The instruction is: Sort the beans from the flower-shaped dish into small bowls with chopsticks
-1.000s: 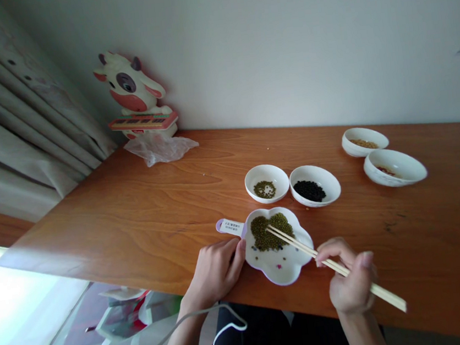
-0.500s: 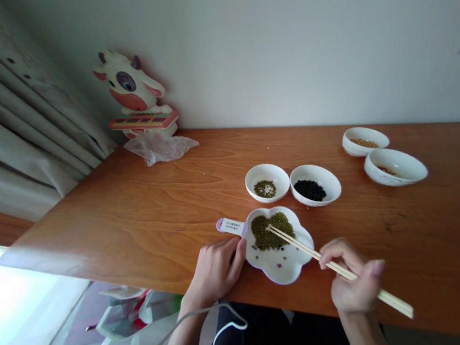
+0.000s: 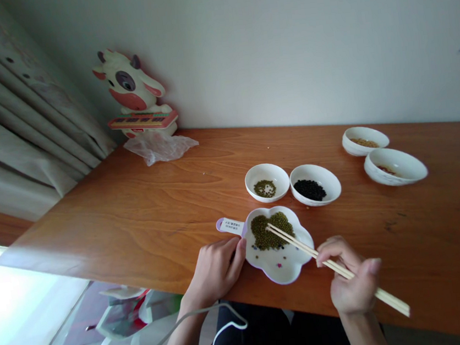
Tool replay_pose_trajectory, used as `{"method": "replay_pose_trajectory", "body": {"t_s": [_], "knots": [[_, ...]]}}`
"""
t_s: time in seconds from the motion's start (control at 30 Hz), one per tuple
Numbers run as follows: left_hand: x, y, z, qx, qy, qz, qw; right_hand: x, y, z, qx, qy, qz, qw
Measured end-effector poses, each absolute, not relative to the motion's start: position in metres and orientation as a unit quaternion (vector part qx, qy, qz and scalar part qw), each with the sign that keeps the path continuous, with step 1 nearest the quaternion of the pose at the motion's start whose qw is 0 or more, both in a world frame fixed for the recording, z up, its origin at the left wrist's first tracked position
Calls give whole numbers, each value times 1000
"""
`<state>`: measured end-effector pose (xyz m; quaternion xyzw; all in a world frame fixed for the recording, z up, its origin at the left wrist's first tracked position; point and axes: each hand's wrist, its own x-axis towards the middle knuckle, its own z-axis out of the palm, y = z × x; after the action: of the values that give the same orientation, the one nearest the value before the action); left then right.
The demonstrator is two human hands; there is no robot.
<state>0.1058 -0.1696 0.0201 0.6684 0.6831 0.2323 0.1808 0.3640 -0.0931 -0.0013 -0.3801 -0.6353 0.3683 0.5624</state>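
Chopsticks (image 3: 338, 268) are gripped in my right hand (image 3: 351, 282), its fingers closed round them. Their tips touch the heap of green mung beans (image 3: 267, 239) in a white flower-shaped dish (image 3: 281, 273) with a purple rim. My left hand (image 3: 220, 268) rests at the table's front edge, its thumb and curled fingers at the dish's left rim, just below the labelled handle (image 3: 232, 226). Behind the dish stand a white bowl (image 3: 251, 180) with some green beans and a white bowl (image 3: 333, 185) of black beans. Whether a bean sits between the tips is too small to tell.
Two white bowls, a rear one (image 3: 352, 149) with yellowish grains and a front one (image 3: 410, 168) with reddish-brown pieces, stand at the right on the wooden table (image 3: 144, 221). A cow toy (image 3: 133, 95) and a plastic bag (image 3: 161, 149) lie back left. A cable (image 3: 183, 315) crosses my left forearm.
My right hand and the chopsticks have shifted very slightly left, with the tips still in the green beans. The left hand and the dish stay put.
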Motion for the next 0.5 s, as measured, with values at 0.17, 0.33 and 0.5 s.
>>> {"method": "replay_pose_trajectory", "body": {"t_s": [0.17, 0.33, 0.5], "knots": [[106, -170, 21, 671, 680, 233, 181, 362, -92, -4, -369, -665, 368, 535], [105, -169, 20, 672, 680, 229, 183, 362, -90, -6, -362, -690, 360, 514], [105, -169, 19, 672, 681, 230, 180, 361, -88, -6, -359, -697, 353, 511]]}}
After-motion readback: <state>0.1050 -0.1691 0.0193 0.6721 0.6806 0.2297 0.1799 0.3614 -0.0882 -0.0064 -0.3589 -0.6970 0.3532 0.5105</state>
